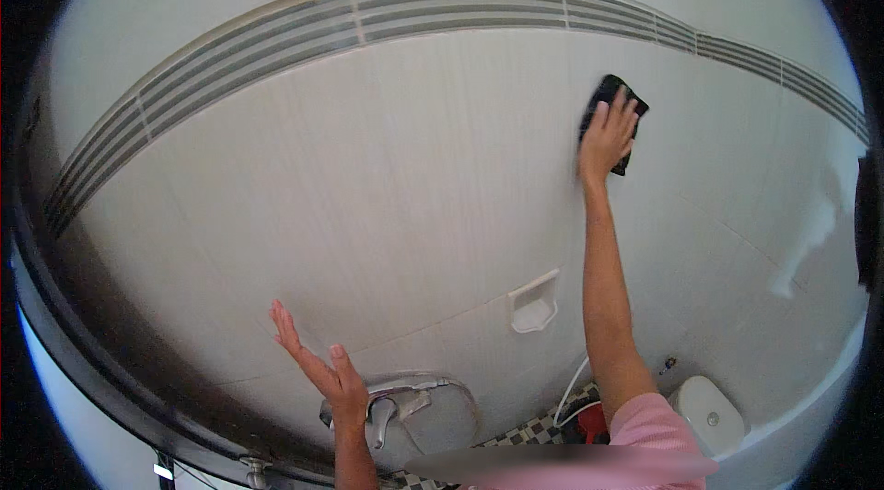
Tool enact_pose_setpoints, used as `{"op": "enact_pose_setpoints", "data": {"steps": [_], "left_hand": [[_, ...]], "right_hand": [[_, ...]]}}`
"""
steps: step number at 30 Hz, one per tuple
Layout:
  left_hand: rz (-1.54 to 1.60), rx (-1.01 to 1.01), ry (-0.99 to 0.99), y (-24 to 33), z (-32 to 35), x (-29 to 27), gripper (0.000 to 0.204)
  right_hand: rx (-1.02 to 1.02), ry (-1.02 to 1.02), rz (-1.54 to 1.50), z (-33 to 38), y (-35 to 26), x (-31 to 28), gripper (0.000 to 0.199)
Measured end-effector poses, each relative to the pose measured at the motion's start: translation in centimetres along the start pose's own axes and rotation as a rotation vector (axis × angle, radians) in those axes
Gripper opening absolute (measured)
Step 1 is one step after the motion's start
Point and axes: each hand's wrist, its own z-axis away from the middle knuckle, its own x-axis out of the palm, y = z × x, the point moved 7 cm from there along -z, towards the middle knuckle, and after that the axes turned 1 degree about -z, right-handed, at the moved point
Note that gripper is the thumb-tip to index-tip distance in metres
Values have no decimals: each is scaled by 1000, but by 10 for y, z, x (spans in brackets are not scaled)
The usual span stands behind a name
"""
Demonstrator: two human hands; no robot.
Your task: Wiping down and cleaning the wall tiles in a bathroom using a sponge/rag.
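Note:
High on the pale tiled wall [396,186], my right hand [608,135] presses a black cloth [632,158] against the tiles, fingers spread over it. The cloth sits below the grey striped border, near the corner of the wall. My right arm is stretched out far ahead. Lower on the left, my left hand [322,366] is raised with its fingers extended and thumb apart, holding nothing. Beneath it is a chrome shower mixer [382,416] with a handset and hose.
A white soap dish [534,306] juts from the wall between my arms. At the lower right stands a white toilet cistern [709,416], near a small valve [668,365] and a white hose [571,393]. A red object [592,420] lies by the checkered floor [525,436]. A dark frame curves along the left.

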Motion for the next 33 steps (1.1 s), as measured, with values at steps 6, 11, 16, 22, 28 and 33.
{"op": "enact_pose_setpoints", "data": {"steps": [6, 11, 16, 22, 28, 33], "left_hand": [[45, -8, -21, -13, -11, -19, 65], [1, 52, -51, -9, -12, -5, 68], [-2, 39, -58, -21, -3, 19, 77], [-407, 60, -212, -47, 1, 58, 101], [-560, 59, -176, -53, 2, 65, 105], [-567, 98, -142, -47, 1, 64, 105]], "right_hand": [[-579, -73, -127, 100, -215, 6, 57], [-964, -404, -546, 222, -317, -16, 57], [-1275, -511, -556, 259, -270, -34, 60], [-853, -405, -120, 112, -108, -2, 52], [-182, -43, -43, 27, 81, -24, 51], [307, -40, 38, 92, 106, -19, 55]]}}
